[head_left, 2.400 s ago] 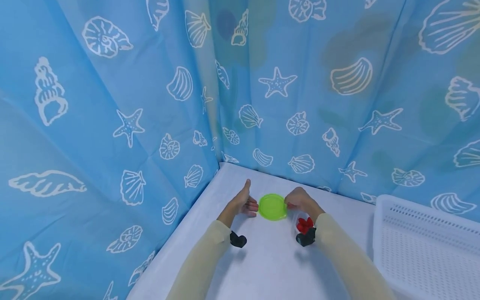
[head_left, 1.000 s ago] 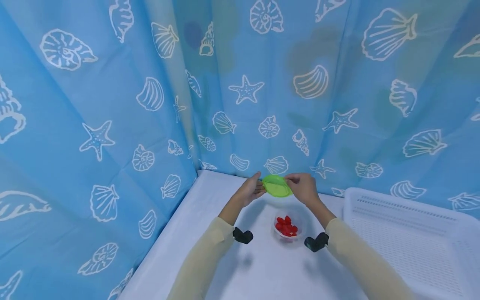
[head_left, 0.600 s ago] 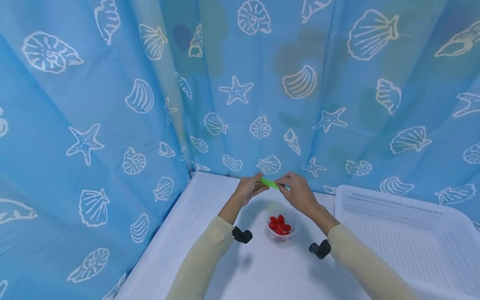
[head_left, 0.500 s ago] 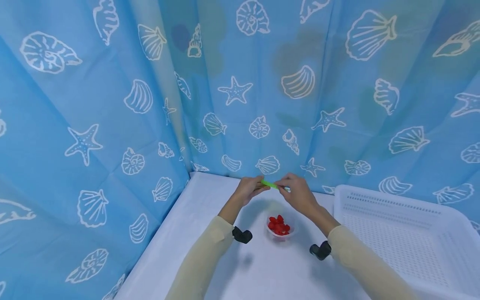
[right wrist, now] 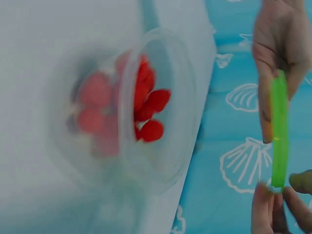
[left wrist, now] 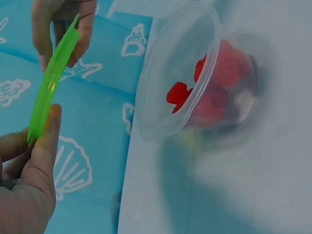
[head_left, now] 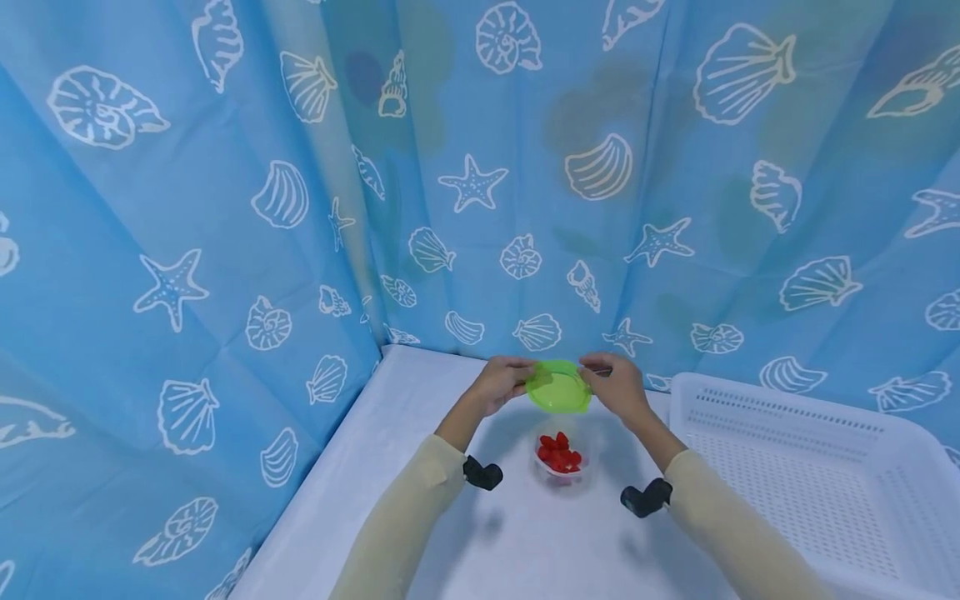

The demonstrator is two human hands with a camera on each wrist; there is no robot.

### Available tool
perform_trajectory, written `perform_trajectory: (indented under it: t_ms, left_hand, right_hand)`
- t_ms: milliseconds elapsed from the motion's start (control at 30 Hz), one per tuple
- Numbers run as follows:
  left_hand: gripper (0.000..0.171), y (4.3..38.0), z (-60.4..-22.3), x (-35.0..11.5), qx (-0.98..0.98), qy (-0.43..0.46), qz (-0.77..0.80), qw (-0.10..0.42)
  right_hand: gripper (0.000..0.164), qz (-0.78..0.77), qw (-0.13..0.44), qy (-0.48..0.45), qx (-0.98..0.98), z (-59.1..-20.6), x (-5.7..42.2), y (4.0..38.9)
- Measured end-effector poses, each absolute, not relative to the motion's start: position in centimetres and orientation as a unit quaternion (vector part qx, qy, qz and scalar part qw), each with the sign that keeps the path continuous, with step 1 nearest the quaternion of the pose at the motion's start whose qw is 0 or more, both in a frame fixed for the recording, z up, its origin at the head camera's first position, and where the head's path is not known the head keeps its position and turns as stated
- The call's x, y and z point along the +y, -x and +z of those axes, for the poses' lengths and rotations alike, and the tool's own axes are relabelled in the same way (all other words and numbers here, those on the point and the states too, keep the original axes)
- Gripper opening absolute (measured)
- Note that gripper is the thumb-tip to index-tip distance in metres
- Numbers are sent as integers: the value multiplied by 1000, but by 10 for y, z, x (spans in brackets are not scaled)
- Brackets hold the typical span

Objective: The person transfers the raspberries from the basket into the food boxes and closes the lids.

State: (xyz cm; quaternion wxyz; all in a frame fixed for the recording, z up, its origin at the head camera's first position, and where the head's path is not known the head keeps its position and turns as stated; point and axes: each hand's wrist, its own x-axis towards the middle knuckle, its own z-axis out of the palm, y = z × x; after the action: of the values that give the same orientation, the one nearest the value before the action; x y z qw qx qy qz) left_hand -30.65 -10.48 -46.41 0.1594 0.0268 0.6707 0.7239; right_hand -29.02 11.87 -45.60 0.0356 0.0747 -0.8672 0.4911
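A bright green round lid (head_left: 558, 390) is held up between both hands, tilted so that its face shows in the head view. My left hand (head_left: 501, 384) pinches its left edge, with thumb and fingers on either side in the left wrist view. My right hand (head_left: 615, 385) has its fingertips at the opposite edge, the thumb and fingers around the rim. Below the lid, a clear plastic container (left wrist: 178, 105) stands uncovered on the table. Several red, berry-like pieces (head_left: 558, 454) lie inside it.
A white perforated plastic basket (head_left: 810, 479) stands on the right of the white table (head_left: 525, 542). Blue curtains (head_left: 480, 208) printed with white shells and starfish rise behind and to the left. Both sleeves carry black wrist cameras (head_left: 647, 497).
Both hands have raised the lid off the table and turned it; it was edge-on half a second ago and now faces the head camera. The container has come into view below it.
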Motion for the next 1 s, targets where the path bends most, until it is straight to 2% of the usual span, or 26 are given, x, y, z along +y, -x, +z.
perform_trajectory:
  t_ms: [133, 233, 367, 633, 867, 1000]
  left_hand:
    - [30, 308, -465, -104, 674, -27, 719, 166]
    - [29, 307, -468, -106, 694, -29, 700, 166]
    - [27, 304, -472, -112, 727, -29, 663, 178]
    - [25, 296, -478, -116, 726, -10, 635, 263]
    - [25, 296, -482, -114, 734, 9, 636, 239]
    - [26, 297, -485, -112, 734, -7, 631, 251]
  right_hand:
    - [41, 574, -82, -10, -815, -460, 125, 296]
    - [40, 600, -110, 11, -793, -463, 129, 298]
    - [37, 597, -105, 17, -795, -465, 133, 295]
    - [40, 583, -93, 27, -806, -470, 131, 285]
    - [41, 604, -102, 35, -790, -474, 131, 279]
    - [42, 602, -108, 36, -791, -476, 133, 278]
